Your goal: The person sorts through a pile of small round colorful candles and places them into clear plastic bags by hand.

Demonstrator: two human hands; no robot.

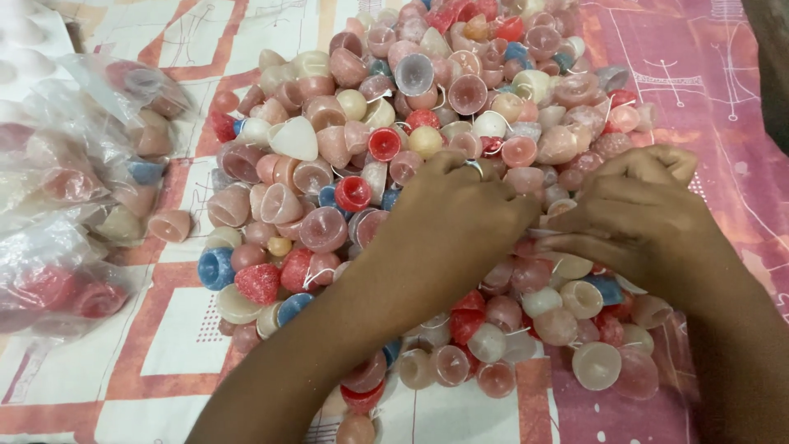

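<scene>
Hands are pressing curled, left hand (460, 218) and right hand (637, 218), into the heap of small pink, red, blue and cream wax candles (427, 164), any grasp hidden, and edge candles are probably risking rolling off across the patterned cloth (164, 345).

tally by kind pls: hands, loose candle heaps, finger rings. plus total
Hands: 2, left hand and right hand, both on the heap
Candle heap: 1, mixed pink, red, cream and blue; the single candles are too many to count
Ring: 1, on the left hand
Total: 4
</scene>
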